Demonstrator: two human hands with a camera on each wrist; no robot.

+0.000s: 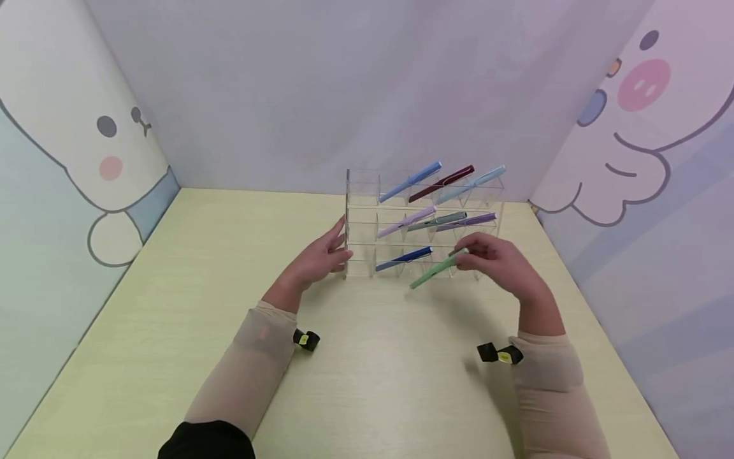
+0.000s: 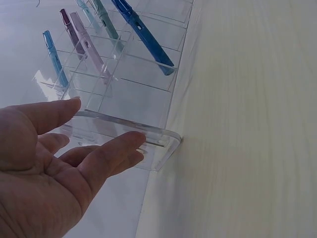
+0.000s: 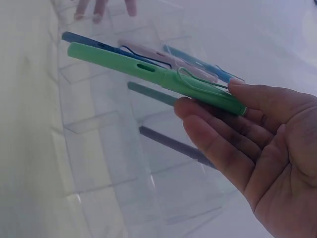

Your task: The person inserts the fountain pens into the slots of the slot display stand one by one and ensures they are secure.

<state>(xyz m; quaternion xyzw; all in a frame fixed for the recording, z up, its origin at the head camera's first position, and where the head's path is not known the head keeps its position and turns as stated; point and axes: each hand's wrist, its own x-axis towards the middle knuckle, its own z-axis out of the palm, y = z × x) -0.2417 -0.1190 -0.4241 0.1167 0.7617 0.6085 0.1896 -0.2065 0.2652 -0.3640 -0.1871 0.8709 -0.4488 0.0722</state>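
Observation:
My right hand (image 1: 497,262) pinches a light green pen (image 1: 431,273) by its clip end, between thumb and fingers. The pen slants down to the left in front of the rack's bottom row; in the right wrist view its barrel (image 3: 116,61) overlaps a dark blue pen behind it. My left hand (image 1: 317,259) is at the left side panel of the clear acrylic rack (image 1: 346,223), fingers fairly straight with fingertips right at the panel. A dark blue pen (image 1: 403,259) lies in the bottom row, left of the green one.
The middle row holds a pink-lilac pen (image 1: 407,222), a grey-green pen (image 1: 438,222) and a purple pen (image 1: 467,221). On top lie a blue pen (image 1: 411,182), a maroon pen (image 1: 441,183) and a light blue pen (image 1: 471,185). Behind the pale wooden table (image 1: 378,370) stands a cartoon-printed backdrop.

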